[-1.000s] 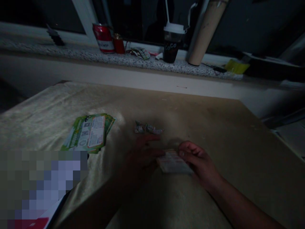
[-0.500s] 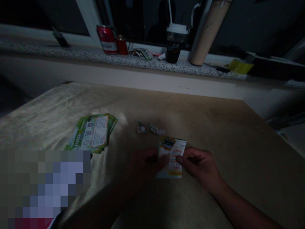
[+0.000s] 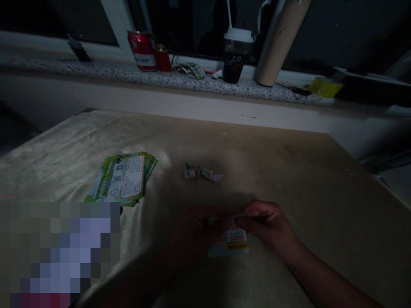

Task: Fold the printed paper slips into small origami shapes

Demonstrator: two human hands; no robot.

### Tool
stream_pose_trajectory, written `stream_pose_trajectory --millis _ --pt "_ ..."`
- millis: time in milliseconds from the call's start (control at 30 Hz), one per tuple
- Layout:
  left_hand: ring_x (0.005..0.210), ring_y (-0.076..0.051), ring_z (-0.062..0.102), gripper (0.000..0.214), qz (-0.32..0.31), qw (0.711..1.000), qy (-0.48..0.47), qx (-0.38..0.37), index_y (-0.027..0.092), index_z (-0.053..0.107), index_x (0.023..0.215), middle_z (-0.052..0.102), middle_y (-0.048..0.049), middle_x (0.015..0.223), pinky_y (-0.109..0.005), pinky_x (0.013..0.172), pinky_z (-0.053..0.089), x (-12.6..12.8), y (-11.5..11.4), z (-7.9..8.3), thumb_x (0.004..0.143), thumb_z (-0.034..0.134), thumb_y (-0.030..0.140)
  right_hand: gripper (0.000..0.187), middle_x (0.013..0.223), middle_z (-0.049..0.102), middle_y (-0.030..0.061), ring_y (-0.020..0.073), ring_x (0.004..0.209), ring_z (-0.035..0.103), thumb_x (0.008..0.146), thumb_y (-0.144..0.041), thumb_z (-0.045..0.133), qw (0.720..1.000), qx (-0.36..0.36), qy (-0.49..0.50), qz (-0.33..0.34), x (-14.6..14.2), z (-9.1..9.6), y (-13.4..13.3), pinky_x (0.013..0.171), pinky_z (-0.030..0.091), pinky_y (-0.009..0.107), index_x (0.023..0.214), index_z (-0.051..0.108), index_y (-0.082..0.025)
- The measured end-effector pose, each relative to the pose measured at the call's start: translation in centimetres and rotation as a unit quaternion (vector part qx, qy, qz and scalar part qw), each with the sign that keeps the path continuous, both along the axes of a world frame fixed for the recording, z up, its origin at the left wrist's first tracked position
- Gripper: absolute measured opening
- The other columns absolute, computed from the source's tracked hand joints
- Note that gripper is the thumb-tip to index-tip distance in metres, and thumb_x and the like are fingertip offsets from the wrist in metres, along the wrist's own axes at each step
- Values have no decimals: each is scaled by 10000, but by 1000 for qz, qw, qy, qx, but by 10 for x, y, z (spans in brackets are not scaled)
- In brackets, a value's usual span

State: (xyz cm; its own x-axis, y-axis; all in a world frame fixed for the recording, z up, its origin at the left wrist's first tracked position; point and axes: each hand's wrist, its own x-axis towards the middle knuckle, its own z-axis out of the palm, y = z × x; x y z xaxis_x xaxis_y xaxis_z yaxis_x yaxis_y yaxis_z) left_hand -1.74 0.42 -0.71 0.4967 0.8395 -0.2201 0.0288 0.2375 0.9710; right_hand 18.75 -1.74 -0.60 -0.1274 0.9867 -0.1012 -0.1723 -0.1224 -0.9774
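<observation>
In dim light, my left hand [image 3: 192, 233] and my right hand [image 3: 268, 226] meet over a small printed leaflet [image 3: 233, 244] low on the tan table [image 3: 289, 171]. Both pinch its upper edge, which is bent down toward me, so only the lower white and orange part shows. Two small folded paper pieces [image 3: 202, 172] lie just beyond the hands. A stack of green and white leaflets [image 3: 123, 177] rests to the left.
A speckled window ledge [image 3: 112, 72] runs behind the table with a red can [image 3: 143, 49], a small red container [image 3: 163, 59], a dark lidded cup with a straw [image 3: 233, 55], a tall beige tube [image 3: 279, 42] and yellow packaging [image 3: 324, 87].
The leaflet lay flat under my fingers, then stood upright showing its printed face; now its top is folded down toward me and both hands have drawn slightly nearer.
</observation>
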Motion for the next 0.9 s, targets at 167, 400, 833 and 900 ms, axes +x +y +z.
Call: stream_pose_trajectory --millis 167,400,833,900 --pt "738 -225 763 225 15 999 -20 -43 189 858 949 837 -61 838 -294 681 566 0 4 3 819 815 368 168 633 768 -9 143 536 692 684 -261 954 998 -10 33 -43 -6 0 -1 526 584 242 711 792 -223" --pt "710 -162 737 236 1 985 -116 -124 198 827 970 824 -31 867 -252 667 577 -2 2 10 789 875 342 169 628 763 -12 112 530 667 808 -340 883 995 40 63 -61 -2 2 4 529 556 207 929 817 -242" --pt "767 -203 752 289 -23 988 -95 -118 183 795 991 808 -46 888 -283 682 593 0 -1 12 783 879 364 155 580 726 -13 133 499 642 869 -355 826 994 32 48 -97 4 -2 6 515 534 245 968 811 -237" --pt "754 -202 756 279 -18 989 -94 -115 186 788 970 804 -38 856 -279 669 596 0 -1 11 786 878 375 222 613 731 -13 140 534 661 909 -392 787 994 32 62 -85 6 -4 6 550 546 255 1076 789 -246"
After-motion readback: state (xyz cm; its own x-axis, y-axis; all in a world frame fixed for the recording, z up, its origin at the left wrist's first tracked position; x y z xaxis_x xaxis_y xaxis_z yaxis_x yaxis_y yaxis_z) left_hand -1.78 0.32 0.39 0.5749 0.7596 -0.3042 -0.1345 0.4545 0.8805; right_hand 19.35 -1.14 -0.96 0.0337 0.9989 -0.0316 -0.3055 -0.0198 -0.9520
